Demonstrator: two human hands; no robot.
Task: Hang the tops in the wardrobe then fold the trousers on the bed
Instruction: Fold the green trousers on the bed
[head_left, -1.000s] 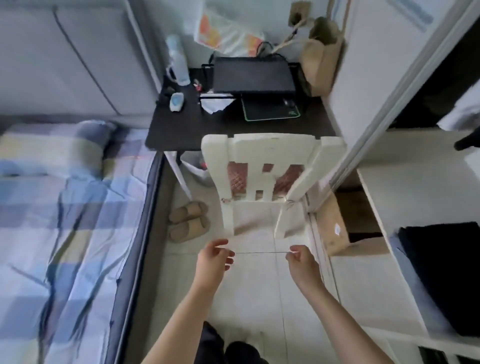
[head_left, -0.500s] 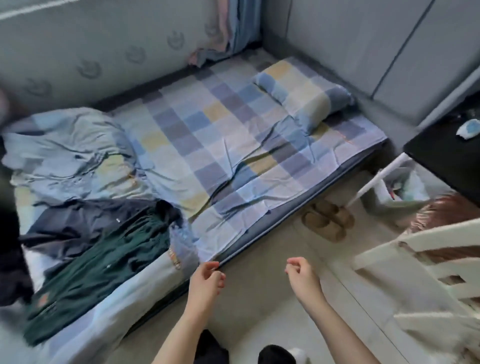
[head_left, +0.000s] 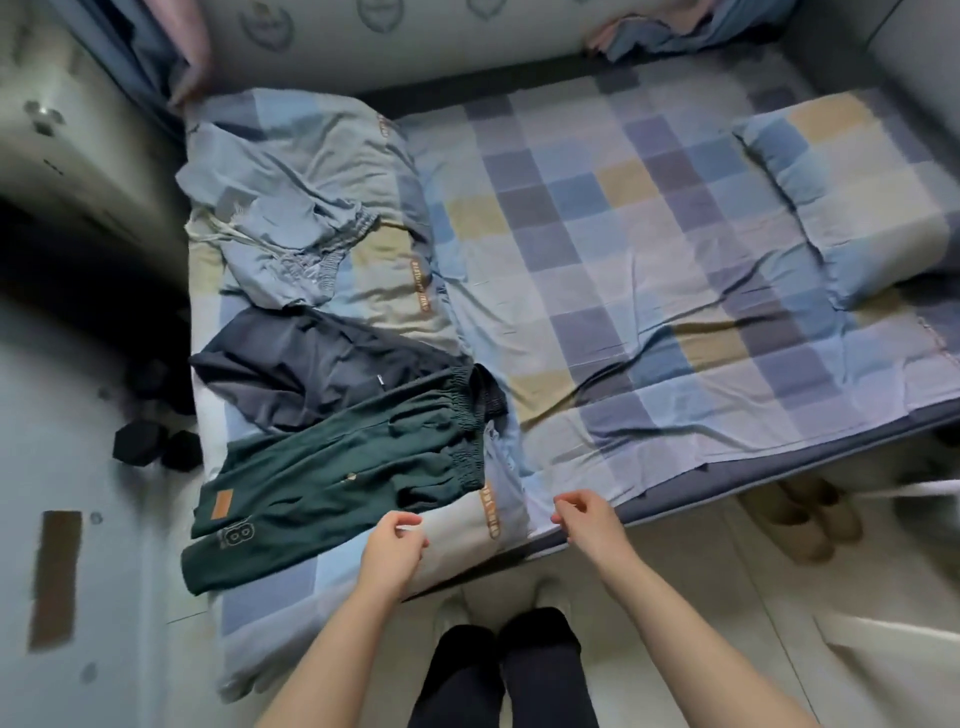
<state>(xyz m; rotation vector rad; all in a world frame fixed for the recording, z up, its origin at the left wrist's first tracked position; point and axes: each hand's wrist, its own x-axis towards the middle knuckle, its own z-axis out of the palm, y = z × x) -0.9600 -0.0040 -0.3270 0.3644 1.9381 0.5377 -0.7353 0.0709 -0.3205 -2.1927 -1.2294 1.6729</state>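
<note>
Head view is showing a person standing at the side of the bed (head_left: 675, 291), both forearms reaching forward over its near edge. Three pairs of trousers are lying spread on the checked duvet at the left end: the green trousers (head_left: 337, 473) nearest, the dark navy trousers (head_left: 311, 364) partly tucked under them, and the light blue trousers (head_left: 291, 234) crumpled farthest back. The left hand (head_left: 392, 545) is hovering just beside the green pair's lower edge, its fingers loosely curled with nothing between them. The right hand (head_left: 587, 519) is hanging over the mattress edge, thumb and forefinger drawn close together, and no cloth is showing in that narrow pinch. Neither hand is touching a garment. No tops are lying on the bed, so the hanging part is probably finished and the folding is about to begin. The green pair is lying flattest and closest, which is likely why the hands are gathering beside it. A checked pillow (head_left: 852, 197) is resting at the far right, leaving the middle of the sheet free as folding space. Slippers (head_left: 810, 519) are sitting on the floor by the bed frame.
</note>
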